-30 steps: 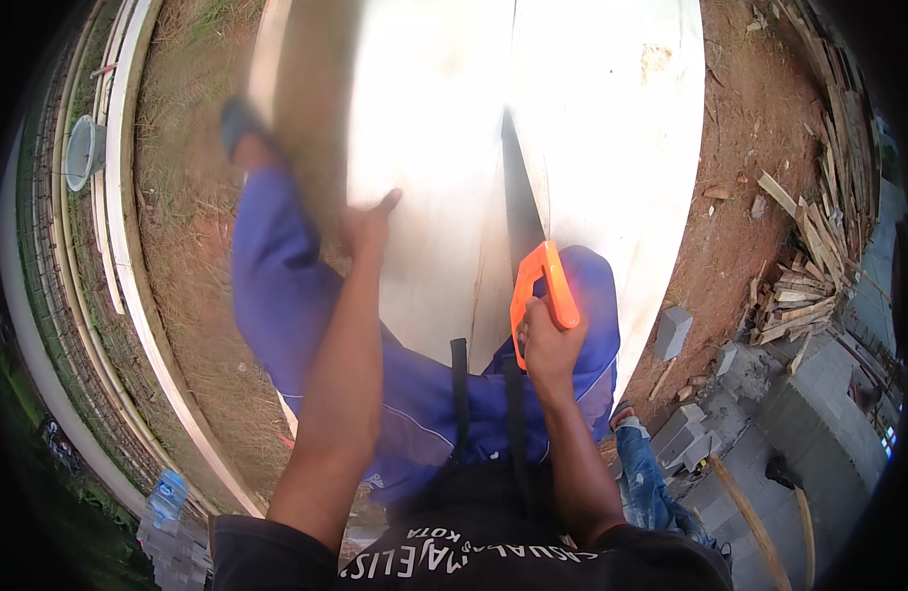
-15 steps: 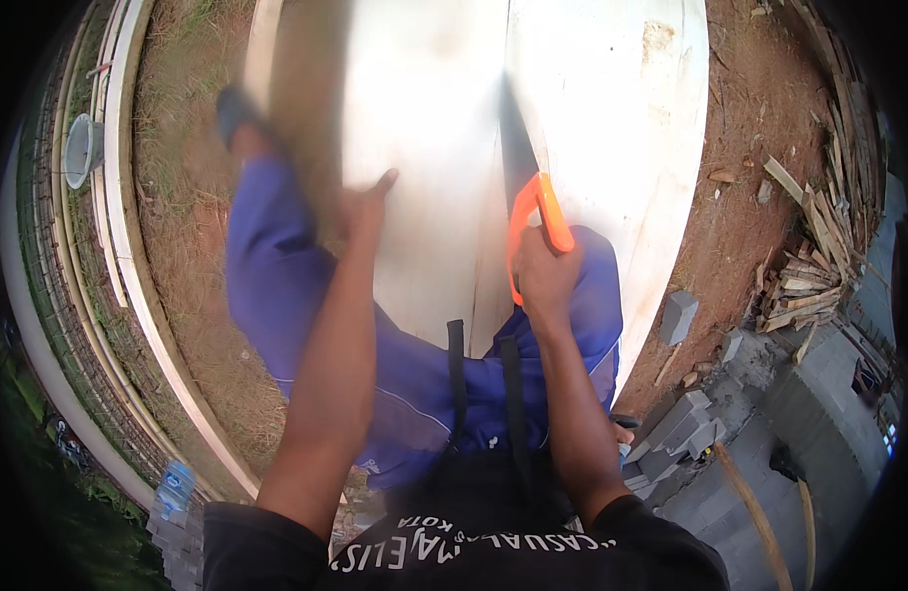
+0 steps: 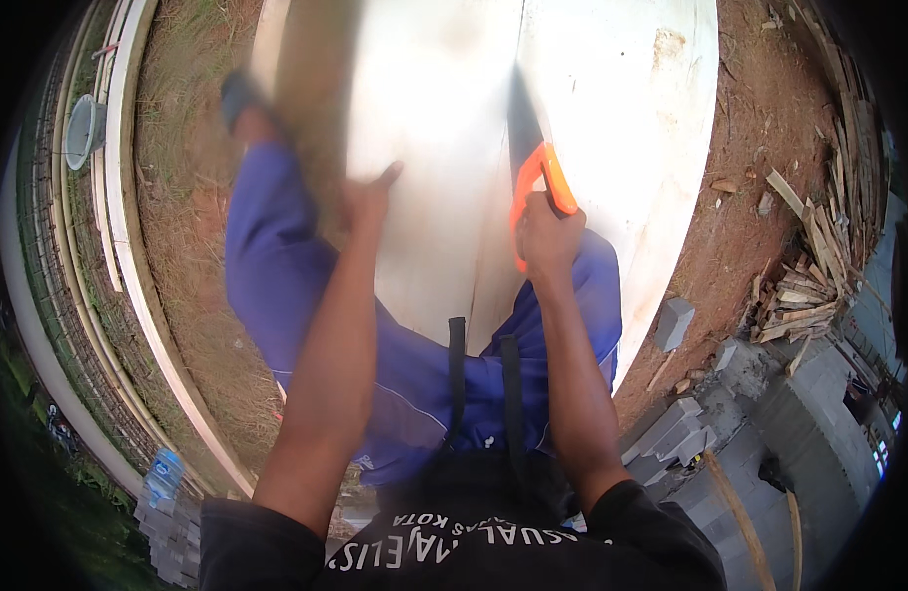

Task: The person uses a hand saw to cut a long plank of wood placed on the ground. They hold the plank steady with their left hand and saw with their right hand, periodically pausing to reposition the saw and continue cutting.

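Note:
A hand saw with an orange handle (image 3: 558, 177) is gripped in my right hand (image 3: 549, 234). Its dark blade (image 3: 522, 123) points away from me, along a dark line in the pale wooden board (image 3: 424, 246). How deep the blade sits in the wood I cannot tell. My left hand (image 3: 368, 200) holds the board's left edge, its thumb lying on top and the other fingers largely hidden. The board passes between my legs, under my blue trousers (image 3: 276, 236).
Long pale timbers (image 3: 168, 325) lie to the left, with a bucket (image 3: 82, 133) and a blue water bottle (image 3: 165, 475) beyond. On the right are a grey block (image 3: 673, 323), a heap of split wood (image 3: 804, 295) and stacked blocks (image 3: 680, 428). Dirt and grass cover the ground.
My right hand and the saw have moved a little away from me along the line. The left hand keeps its place on the board's edge.

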Tool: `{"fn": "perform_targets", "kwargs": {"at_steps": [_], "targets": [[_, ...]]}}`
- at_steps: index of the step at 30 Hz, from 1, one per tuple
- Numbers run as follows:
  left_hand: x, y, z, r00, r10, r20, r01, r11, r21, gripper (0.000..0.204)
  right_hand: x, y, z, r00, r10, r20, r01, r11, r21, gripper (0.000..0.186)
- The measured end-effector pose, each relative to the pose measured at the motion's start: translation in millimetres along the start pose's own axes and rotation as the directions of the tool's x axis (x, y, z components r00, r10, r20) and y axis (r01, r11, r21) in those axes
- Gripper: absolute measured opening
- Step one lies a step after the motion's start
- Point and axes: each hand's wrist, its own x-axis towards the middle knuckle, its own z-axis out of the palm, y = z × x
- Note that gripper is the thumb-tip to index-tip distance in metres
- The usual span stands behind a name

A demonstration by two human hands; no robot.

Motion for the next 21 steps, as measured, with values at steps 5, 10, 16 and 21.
{"fn": "perform_targets", "kwargs": {"at_steps": [5,10,16,21], "targets": [[-16,16,-10,0.988,0.043,0.149,-0.023,0.991,-0.135,0.095,46,-22,28,0.991,-0.135,0.012,0.134,0.974,-0.180,0.030],[-8,23,-12,0.996,0.073,0.059,-0.072,0.997,-0.017,0.099,-135,30,-56,0.991,-0.134,0.012,0.133,0.990,0.044,0.043],[-10,15,4,0.994,0.112,0.015,-0.108,0.984,-0.138,0.099,84,-18,31,0.990,-0.139,0.005,0.139,0.987,-0.085,0.027],[-1,7,-14,0.993,0.083,0.084,-0.069,0.985,-0.160,0.099,-41,29,-11,0.988,-0.156,0.014,0.156,0.982,-0.109,0.010]]}}
